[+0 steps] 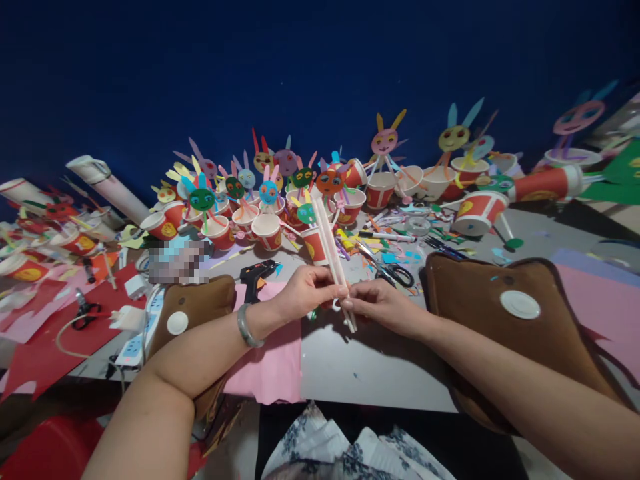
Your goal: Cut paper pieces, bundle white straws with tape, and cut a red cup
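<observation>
In front of me, at the middle of the table, a slim bundle of long pale sticks [330, 240] stands tilted, its top leaning left. It looks like paired chopsticks or straws; the exact kind is hard to make out. My left hand [313, 291] pinches its lower part between thumb and fingers. From the other side my right hand [377, 303] closes on the same spot, fingertips touching the sticks. Small white bits show at the fingertips. Just behind are a red paper cup [267, 233] and scissors [390, 267]. A black glue gun [256, 277] lies left of my left hand.
Several paper cups with rabbit-faced figures [384, 141] line the back. Brown cushion-like pads lie at left [200, 307] and right [480, 313]. Pink paper [273, 367] lies near the front edge. A power strip [137, 340] with plugs and cables sits left. Markers and scraps lie behind.
</observation>
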`<state>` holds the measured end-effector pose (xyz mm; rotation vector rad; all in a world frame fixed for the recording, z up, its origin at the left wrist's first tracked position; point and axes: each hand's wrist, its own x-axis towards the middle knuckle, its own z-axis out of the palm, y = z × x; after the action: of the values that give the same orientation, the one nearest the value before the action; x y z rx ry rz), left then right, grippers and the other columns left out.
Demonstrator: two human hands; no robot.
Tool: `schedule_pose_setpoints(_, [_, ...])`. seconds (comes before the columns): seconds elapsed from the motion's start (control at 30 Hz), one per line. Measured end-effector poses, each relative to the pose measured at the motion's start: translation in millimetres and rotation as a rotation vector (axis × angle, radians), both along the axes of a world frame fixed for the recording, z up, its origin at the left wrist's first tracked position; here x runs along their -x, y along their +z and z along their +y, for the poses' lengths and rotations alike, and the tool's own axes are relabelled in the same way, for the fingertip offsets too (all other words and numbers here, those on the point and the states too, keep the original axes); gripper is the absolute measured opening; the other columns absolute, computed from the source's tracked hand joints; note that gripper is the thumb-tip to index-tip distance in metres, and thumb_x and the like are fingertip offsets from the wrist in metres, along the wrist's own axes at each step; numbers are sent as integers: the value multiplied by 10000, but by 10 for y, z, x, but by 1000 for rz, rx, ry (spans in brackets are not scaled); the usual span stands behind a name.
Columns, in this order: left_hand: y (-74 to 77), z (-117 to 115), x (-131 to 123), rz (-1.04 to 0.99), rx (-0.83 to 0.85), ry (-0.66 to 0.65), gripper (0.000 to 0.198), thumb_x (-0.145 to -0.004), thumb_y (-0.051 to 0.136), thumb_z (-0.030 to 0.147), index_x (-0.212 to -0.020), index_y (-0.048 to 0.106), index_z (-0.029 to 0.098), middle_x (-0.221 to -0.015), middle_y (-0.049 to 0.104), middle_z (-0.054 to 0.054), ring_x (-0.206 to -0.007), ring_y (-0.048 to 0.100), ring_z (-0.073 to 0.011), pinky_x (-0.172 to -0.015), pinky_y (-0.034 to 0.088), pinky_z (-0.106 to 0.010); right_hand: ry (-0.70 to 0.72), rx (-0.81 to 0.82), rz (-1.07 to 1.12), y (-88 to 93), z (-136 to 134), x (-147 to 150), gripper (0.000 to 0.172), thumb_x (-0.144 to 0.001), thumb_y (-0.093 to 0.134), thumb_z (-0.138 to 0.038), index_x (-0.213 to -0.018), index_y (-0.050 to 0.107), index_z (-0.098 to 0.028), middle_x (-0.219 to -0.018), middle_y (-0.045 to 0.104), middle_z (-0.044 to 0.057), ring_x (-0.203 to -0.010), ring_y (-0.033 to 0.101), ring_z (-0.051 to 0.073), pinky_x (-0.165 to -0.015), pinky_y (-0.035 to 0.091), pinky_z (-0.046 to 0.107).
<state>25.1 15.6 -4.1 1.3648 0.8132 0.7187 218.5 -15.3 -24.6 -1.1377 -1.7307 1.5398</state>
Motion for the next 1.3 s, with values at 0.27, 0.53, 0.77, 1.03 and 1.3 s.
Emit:
schedule_pose_setpoints(0.27, [82,159,42,-202,0,336,418,-788,685,536,-957,670,154,-641,628,8,-431,440,-42,-388,272,-182,82,70,-45,17,-71,27,365,-821,654,-469,-650,567,-159,-547,560,-17,-492,467,87,-459,320,217])
schedule_pose_setpoints(0.53, [-11,137,25,-229,-31,316,355,-830,641,506,-802,607,154,-665,676,-10,-413,445,-35,-408,313,-189,216,69,-82,19,-88,45,369,-831,647,-475,-669,556,-156,-577,501,-37,-521,411,74,-485,310,216])
schedule_pose_setpoints(0.77, [-70,88,-10,-230,55,291,367,-843,592,507,-847,627,142,-699,703,-37,-400,477,-50,-385,311,-191,173,-17,-126,5,-45,-10,480,-890,545,-591,-643,490,-183,-553,422,-49,-512,364,79,-461,280,222])
schedule_pose_setpoints(1.03, [-117,201,28,-197,50,274,436,-887,504,553,-850,634,138,-663,649,-31,-415,481,-62,-396,316,-202,116,-82,-135,14,-1,-42,429,-831,640,-553,-629,535,-190,-588,525,4,-557,461,125,-514,368,265])
schedule_pose_setpoints(1.3, [414,204,77,-157,-388,515,345,-931,503,519,-1064,594,215,-904,650,-24,-493,454,-49,-474,353,-220,-364,-292,-48,14,126,-172,366,-797,650,-545,-651,545,-226,-541,476,-12,-496,416,137,-482,342,292])
